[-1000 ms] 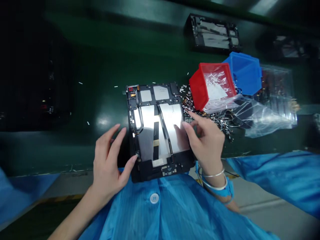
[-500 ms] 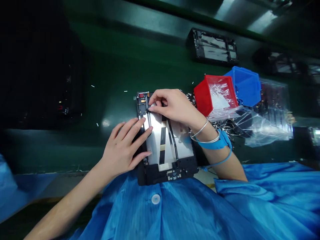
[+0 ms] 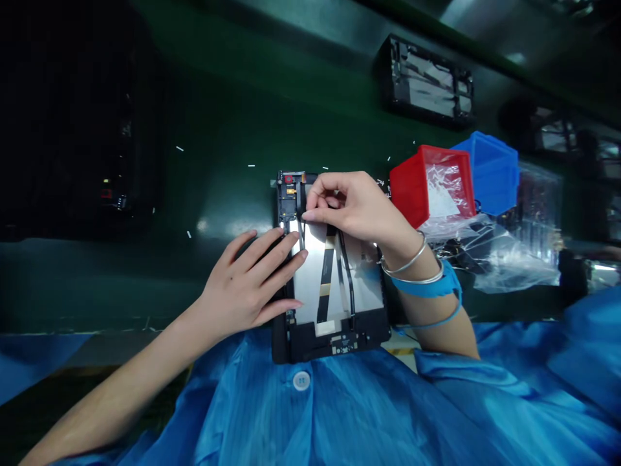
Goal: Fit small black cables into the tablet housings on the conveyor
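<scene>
An opened tablet back (image 3: pixel 334 323) lies on the dark green bench in front of me, with a silver plate, black flex cables and a small circuit board at its near edge. My left hand (image 3: pixel 247 285) rests flat on its left side, fingers stretched out over the frame. My right hand (image 3: pixel 356 207) reaches across the upper part, fingertips pinched together at the top left area near the small components. What the pinch holds is too small to see. Bracelets and a blue wrist strap (image 3: pixel 427 285) circle my right wrist.
A red bin (image 3: pixel 410 191) and a blue bin (image 3: pixel 499 171) lined with clear plastic stand to the right, with small loose parts and plastic bags (image 3: pixel 514 259) around them. Another opened tablet (image 3: pixel 424 81) lies farther back. My blue coat fills the foreground.
My right hand came from the parts beside the red bin to the tablet's top left and pinched there. My left hand slid from the left edge onto the frame.
</scene>
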`<action>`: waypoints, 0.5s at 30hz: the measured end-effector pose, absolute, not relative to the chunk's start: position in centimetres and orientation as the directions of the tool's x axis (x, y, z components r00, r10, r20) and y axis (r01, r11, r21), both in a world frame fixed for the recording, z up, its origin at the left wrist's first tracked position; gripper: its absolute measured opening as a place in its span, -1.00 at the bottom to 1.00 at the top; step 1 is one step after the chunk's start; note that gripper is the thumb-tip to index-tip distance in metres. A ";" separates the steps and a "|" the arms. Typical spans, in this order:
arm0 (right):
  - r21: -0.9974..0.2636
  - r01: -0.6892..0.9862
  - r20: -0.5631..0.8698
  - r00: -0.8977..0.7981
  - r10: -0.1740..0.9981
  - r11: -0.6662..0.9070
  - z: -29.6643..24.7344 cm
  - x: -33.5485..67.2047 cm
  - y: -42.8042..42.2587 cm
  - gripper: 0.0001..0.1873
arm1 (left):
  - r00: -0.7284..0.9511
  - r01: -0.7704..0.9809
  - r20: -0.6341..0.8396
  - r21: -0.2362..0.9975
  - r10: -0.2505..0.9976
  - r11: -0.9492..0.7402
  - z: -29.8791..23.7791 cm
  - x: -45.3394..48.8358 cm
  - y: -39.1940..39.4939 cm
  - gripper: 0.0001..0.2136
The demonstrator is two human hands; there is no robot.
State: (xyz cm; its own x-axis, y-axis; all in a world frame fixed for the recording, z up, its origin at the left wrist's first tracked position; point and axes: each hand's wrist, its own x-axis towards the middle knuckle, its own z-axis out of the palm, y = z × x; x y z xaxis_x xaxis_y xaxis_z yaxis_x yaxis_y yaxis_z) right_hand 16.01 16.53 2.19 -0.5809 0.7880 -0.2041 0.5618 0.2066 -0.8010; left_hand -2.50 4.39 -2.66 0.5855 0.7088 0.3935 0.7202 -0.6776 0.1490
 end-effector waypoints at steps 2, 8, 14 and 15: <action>-0.757 0.612 -0.199 -0.551 0.811 0.230 2.3 15.8 16.3 -0.89 | 0.587 0.718 0.406 0.139 0.701 -0.682 -2.6 -2.5 4.5 -0.53; -0.669 0.692 -0.199 -0.519 0.831 0.272 2.5 15.4 16.0 -0.90 | 0.617 0.676 0.404 0.168 0.675 -0.718 -2.5 -2.4 4.8 -0.52; -0.642 0.704 -0.160 -0.511 0.845 0.305 2.3 15.2 15.8 -0.92 | 0.623 0.676 0.383 0.175 0.682 -0.716 -2.0 -2.0 5.1 -0.55; -0.627 0.709 -0.121 -0.499 0.858 0.324 2.4 15.4 15.6 -0.95 | 0.617 0.682 0.381 0.178 0.689 -0.709 -1.8 -1.9 5.3 -0.57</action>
State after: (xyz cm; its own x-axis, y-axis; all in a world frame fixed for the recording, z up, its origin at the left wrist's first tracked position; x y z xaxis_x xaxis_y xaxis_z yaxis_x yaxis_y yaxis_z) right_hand 15.44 15.58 2.42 -0.4987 0.8583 -0.1209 0.7090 0.3237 -0.6265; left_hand -1.88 5.31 -1.83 0.6165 0.6889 0.3811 0.6822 -0.7091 0.1782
